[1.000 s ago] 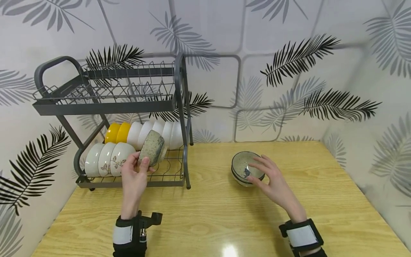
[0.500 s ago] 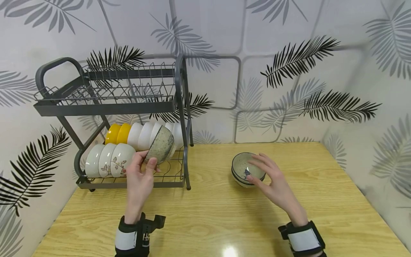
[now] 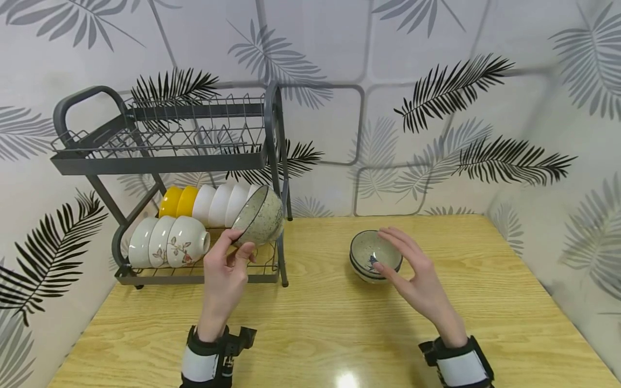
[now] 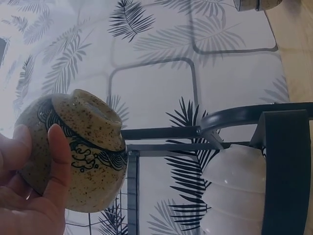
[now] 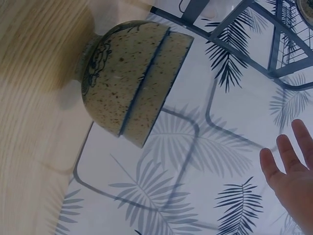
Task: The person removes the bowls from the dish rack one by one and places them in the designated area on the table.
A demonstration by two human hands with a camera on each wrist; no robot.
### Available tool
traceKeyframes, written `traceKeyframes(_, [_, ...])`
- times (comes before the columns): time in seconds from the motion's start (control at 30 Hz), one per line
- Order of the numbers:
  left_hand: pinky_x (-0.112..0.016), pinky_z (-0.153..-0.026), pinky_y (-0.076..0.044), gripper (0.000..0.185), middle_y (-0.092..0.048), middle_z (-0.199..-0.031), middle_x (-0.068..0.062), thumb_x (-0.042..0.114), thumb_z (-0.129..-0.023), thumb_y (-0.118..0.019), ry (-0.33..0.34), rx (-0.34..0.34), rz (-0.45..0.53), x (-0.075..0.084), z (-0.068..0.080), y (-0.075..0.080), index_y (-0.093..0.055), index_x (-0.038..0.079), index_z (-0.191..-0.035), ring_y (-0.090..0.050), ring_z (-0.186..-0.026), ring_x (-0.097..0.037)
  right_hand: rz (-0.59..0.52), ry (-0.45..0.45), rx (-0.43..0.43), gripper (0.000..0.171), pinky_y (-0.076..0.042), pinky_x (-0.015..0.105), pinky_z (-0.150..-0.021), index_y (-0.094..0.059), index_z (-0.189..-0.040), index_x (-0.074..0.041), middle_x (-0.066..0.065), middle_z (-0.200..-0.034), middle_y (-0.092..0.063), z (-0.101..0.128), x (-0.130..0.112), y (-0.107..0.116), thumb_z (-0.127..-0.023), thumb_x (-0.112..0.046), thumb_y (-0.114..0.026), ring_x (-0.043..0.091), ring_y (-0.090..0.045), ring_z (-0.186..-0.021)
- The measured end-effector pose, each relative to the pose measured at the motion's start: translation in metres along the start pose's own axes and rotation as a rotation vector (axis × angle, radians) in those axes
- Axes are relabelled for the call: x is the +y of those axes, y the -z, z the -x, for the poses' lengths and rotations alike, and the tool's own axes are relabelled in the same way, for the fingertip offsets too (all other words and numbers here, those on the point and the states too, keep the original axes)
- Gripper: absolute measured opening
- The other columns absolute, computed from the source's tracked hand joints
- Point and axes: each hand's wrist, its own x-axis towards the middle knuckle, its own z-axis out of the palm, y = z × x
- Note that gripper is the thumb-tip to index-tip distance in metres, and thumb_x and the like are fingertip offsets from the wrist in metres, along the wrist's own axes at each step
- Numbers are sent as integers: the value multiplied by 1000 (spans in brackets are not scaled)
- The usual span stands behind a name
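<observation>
My left hand (image 3: 224, 280) pinches a speckled beige bowl (image 3: 266, 220) by its dark rim, thumb on one side and fingers on the other. The bowl is tilted in front of the rack's lower right end, its foot toward the right. Blue wave patterns show on its outside in the left wrist view, above the left hand (image 4: 36, 196). Two matching bowls, one nested in the other (image 3: 371, 253), stand upright on the table. Beside them my right hand (image 3: 422, 277) is spread with its fingers extended, holding nothing. The right wrist view shows its fingers apart from the nested bowls (image 5: 132, 78).
A dark two-tier dish rack (image 3: 160, 165) stands at the left against the patterned wall. Its lower tier bears yellow bowls (image 3: 186, 201), several white bowls (image 3: 215, 206) behind, and three floral bowls (image 3: 181, 242) in front. The wooden table (image 3: 315, 323) spreads around both hands.
My left hand has moved to the right with the speckled bowl, away from the floral bowls, and the bowl's inside has turned more into view. My right hand has barely shifted.
</observation>
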Motion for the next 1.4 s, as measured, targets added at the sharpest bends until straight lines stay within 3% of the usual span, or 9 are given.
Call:
traceKeyframes(0.23, [-14,-65,-56,20,-63,-87,-18,-18,-88,-61,-99,-32,-8,5,0,-7,-61,-10,-106,-61,-64,-19,-40,54,13,66,-31,19,-121,-57,-139,-1,22,-141,-56,-2,-9,1,-77,11,-77,10,-44,-143])
traceKeyframes(0.53, [-16,-65,-55,25,-64,-86,-15,-19,-84,-66,-202,-73,-87,12,2,-16,-62,-7,-106,-62,-65,-17,-83,174,30,67,-35,22,-120,-56,-137,4,23,-140,-57,-4,-18,-3,-74,12,-78,12,-47,-142])
traceKeyframes(0.63, [-16,-65,-54,27,-63,-88,-14,-20,-83,-67,-234,-90,-95,15,3,-19,-63,-6,-106,-61,-67,-15,-92,206,32,61,-36,23,-119,-56,-138,4,21,-142,-57,-5,-22,-4,-81,2,-78,12,-48,-141])
traceKeyframes(0.73, [-15,-64,-53,29,-62,-90,-13,-21,-82,-67,-269,-111,-97,18,3,-21,-63,-5,-106,-61,-68,-15,-97,240,43,54,-37,23,-119,-56,-137,5,20,-142,-57,-5,-26,-5,-91,-16,-75,13,-49,-141])
traceKeyframes(0.87, [-15,-65,-51,30,-60,-88,-11,-20,-81,-68,-298,-144,-98,20,3,-25,-63,-4,-106,-59,-69,-14,-100,283,67,57,-37,24,-119,-57,-135,8,22,-141,-58,-7,-30,-8,-98,-34,-65,15,-49,-141])
traceKeyframes(1.13, [-13,-63,-46,19,-58,-87,-8,-10,-88,-67,-321,-208,-102,23,8,-34,-62,-3,-106,-53,-72,-12,-130,315,65,55,-37,27,-120,-57,-134,9,21,-142,-56,-7,-34,-12,-98,-32,-65,22,-47,-144])
traceKeyframes(1.23, [-13,-63,-45,9,-58,-87,-8,1,-96,-62,-325,-229,-91,24,9,-38,-62,-3,-105,-53,-75,-12,-134,327,70,55,-37,27,-120,-57,-134,10,21,-142,-56,-7,-35,-13,-98,-31,-65,22,-47,-143])
traceKeyframes(1.4, [-18,-71,-49,23,-61,-90,-8,18,-103,-51,-357,-265,-98,25,10,-43,-63,-2,-104,-56,-81,-16,-138,352,75,54,-38,28,-120,-57,-131,12,21,-142,-57,-8,-36,-15,-98,-30,-66,20,-48,-142])
